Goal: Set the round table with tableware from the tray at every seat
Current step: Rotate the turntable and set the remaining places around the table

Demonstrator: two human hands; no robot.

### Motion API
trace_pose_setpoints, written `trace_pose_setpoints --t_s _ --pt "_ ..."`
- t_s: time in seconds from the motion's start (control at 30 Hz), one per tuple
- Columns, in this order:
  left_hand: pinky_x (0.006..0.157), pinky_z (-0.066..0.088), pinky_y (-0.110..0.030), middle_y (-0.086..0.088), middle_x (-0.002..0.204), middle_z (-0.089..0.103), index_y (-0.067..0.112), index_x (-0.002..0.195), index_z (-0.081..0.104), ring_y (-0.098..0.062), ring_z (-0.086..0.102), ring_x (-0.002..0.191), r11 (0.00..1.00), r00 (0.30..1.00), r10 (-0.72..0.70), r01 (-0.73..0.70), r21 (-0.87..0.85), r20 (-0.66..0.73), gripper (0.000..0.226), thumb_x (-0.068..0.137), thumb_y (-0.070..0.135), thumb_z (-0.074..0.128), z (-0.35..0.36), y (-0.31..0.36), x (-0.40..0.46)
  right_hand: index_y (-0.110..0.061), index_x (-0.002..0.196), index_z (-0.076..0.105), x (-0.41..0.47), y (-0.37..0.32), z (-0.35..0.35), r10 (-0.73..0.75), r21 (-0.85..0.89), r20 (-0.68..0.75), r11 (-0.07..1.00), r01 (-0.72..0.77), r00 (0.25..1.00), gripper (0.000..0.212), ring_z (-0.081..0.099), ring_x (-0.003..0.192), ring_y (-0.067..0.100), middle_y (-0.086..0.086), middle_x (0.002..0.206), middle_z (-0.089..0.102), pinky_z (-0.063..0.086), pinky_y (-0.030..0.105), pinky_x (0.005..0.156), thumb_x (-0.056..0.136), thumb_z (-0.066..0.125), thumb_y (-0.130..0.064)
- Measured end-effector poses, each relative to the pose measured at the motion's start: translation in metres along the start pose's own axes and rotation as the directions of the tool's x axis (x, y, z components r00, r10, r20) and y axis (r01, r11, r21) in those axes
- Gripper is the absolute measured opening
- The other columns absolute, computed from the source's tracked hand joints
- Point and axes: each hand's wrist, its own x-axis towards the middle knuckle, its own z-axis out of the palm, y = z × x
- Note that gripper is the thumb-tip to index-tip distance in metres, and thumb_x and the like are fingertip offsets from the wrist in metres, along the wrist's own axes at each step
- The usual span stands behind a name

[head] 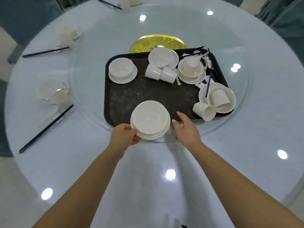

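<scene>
A white bowl on a saucer (150,120) hangs over the near edge of the dark tray (148,94). My left hand (125,134) grips the left rim of this bowl and saucer. Just to its right, my right hand (186,128) is open, fingers spread, touching nothing. On the tray are another bowl on a saucer (122,70), two tipped cups (160,74), more bowls and saucers (190,69), a cup lying in a bowl (220,97), a tipped cup (204,111), spoons and black chopsticks (209,69).
The tray sits on a glass turntable (240,102) with a gold centre (158,42) on the pale round table (164,162). Three set places lie along the left: bowls with chopsticks (52,92), (69,34), (130,1). Teal chairs (24,17) ring the table.
</scene>
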Motion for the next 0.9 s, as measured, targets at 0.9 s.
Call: trace_pose_setpoints --t_s 0.9 --pt "0.077 0.060 -0.048 -0.016 0.075 0.067 0.009 0.089 0.055 -0.030 0.066 0.066 0.953 0.930 -0.268 0.218 -0.208 -0.253 0.013 0.083 0.000 0.063 -0.092 -0.149 -0.037 -0.020 0.157 0.003 0.005 0.003 0.041 0.045 -0.575 0.321 0.803 0.157 0.946 0.075 0.056 0.115 0.020 -0.012 0.163 -0.010 0.043 0.031 0.081 0.097 0.048 -0.025"
